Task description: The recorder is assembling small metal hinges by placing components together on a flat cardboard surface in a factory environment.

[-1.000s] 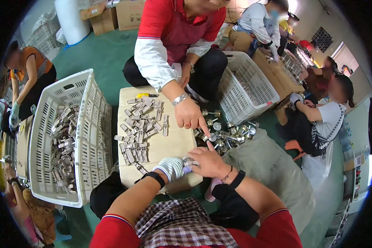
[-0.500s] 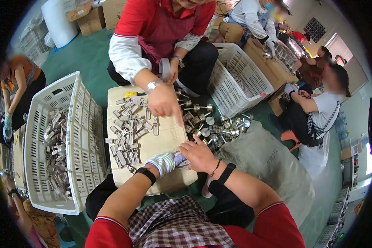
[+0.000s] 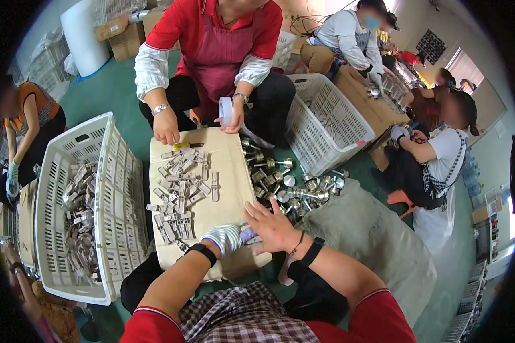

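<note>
My left hand (image 3: 225, 238), in a striped glove with purple fingertips, is closed at the near right part of a cardboard-topped work surface (image 3: 234, 171). A sliver of metal (image 3: 253, 241) shows by its fingertips, but most of what it grips is hidden. Right beside it, my bare right hand (image 3: 272, 227) has its fingers spread, with the thumb side against the gloved fingers. Several flat metal clips (image 3: 180, 194) lie loose on the left of the board. Beyond the board's right edge is a pile of round-headed metal parts (image 3: 294, 191).
A white crate (image 3: 106, 228) of metal pieces stands left; another crate (image 3: 332, 123) is at far right. Opposite, a co-worker's hand (image 3: 166, 127) touches a yellow tool (image 3: 183, 147); the other holds a tape roll (image 3: 226, 111). A grey-green sack (image 3: 372, 234) lies right.
The co-worker's pointing hand has drawn back from the middle of the board to the yellow tool at the far left. My right hand's fingers have spread; my left stays in place.
</note>
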`<control>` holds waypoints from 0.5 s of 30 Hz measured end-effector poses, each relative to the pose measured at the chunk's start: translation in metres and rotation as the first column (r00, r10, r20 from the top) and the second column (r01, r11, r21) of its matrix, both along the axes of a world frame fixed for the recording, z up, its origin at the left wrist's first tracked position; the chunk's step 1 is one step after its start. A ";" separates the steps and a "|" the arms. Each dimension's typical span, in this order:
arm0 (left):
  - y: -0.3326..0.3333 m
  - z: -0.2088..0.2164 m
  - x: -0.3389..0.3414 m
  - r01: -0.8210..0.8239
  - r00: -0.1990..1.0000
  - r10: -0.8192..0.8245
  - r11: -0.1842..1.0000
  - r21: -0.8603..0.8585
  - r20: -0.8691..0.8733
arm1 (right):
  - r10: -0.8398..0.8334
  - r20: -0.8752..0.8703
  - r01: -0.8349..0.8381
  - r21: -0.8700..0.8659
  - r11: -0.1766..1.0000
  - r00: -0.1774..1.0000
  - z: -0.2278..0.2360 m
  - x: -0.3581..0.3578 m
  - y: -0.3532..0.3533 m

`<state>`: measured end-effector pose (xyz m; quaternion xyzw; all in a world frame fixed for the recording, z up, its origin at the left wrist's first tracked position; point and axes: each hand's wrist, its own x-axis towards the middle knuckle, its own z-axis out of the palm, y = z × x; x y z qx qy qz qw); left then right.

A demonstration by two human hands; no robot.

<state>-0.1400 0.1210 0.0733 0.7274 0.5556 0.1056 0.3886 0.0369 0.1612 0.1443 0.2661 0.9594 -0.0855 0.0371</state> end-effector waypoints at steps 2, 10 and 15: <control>-0.002 0.024 0.001 0.051 0.999 -0.051 0.998 -0.049 -0.003 | -0.045 0.002 0.045 0.025 0.999 0.999 0.017 -0.004 0.001; 0.002 -0.014 -0.002 0.027 0.999 -0.025 0.998 -0.056 0.037 | -0.073 0.036 0.068 0.109 0.992 0.997 -0.002 0.007 -0.011; 0.008 -0.008 -0.007 0.035 0.993 -0.028 0.998 -0.056 0.114 | -0.037 0.021 0.036 0.059 0.998 0.999 -0.009 -0.002 0.003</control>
